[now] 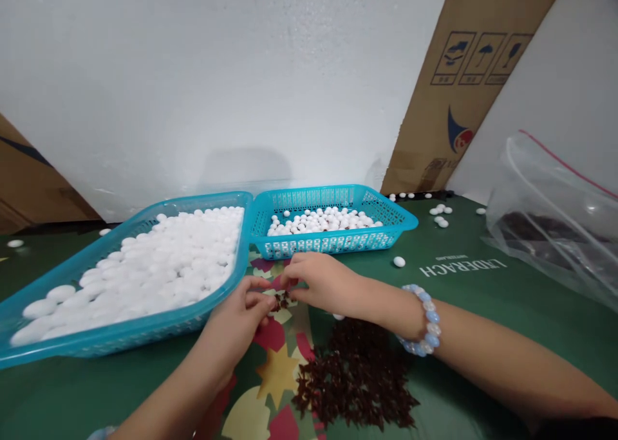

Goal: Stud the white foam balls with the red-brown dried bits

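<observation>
My left hand (248, 303) is closed in a pinch, thumb against fingertips, at the front corner of the left basket. A small dark brown spiky piece (280, 301) shows at its fingertips. Opposite it, my right hand (322, 282) is bent over with thumb and fingers drawn together at the same piece; anything else inside its fingers is hidden. Below my right wrist lies a pile of dark reddish-brown spiky pieces (360, 375). The left blue basket (159, 337) is heaped with white balls (178, 253).
Behind my hands stands a second blue basket (333, 242) with white balls, some with brown bits. Loose balls, one a white ball (399, 262), lie on the green printed sheet (463, 311). At right is a clear zip bag (555, 228) with dark contents. A white panel (241, 73) rises behind.
</observation>
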A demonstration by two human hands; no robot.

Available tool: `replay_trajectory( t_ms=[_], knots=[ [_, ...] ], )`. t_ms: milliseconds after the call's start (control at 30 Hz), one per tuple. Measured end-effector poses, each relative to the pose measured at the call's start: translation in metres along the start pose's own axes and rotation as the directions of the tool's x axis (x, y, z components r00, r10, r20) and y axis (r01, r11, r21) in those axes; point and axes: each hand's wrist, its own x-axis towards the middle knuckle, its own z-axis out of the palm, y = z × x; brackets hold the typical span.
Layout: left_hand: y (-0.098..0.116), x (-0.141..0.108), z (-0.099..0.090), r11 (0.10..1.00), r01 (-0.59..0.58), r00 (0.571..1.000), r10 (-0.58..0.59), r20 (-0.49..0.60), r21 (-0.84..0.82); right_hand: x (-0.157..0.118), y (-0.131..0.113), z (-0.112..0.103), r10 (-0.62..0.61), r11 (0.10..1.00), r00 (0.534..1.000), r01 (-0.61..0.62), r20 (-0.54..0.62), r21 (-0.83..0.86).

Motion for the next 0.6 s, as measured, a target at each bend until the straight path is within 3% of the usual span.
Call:
replay_trajectory(
  t_ms=[67, 167, 267, 433, 600],
  knots=[
    [0.003, -0.003, 0.001, 0.996, 0.016, 1.0, -0.018, -0.025, -0.09, 0.0, -0.002, -0.005, -0.01, 0.997, 1.0, 0.008, 0.024, 0.073],
    [0.005, -0.006, 0.002, 0.979, 0.022, 0.999, -0.032, -0.044, -0.205, -0.001, -0.006, -0.008, -0.016, 0.946, 0.997, -0.011, 0.081, 0.324],
    [0.006, -0.007, 0.003, 0.96, 0.029, 0.996, -0.051, -0.071, -0.278, -0.002, -0.007, -0.004, 0.023, 0.883, 0.999, -0.041, 0.044, 0.468],
    [0.004, -0.007, 0.006, 0.935, 0.047, 0.992, -0.086, -0.096, -0.352, 0.0, -0.008, 0.008, 0.03, 0.951, 0.995, 0.001, -0.097, 0.31],
    [0.002, -0.006, 0.006, 0.938, 0.08, 0.989, -0.117, -0.09, -0.337, 0.001, -0.007, 0.011, 0.017, 0.987, 0.992, 0.003, -0.124, 0.159]
  ],
)
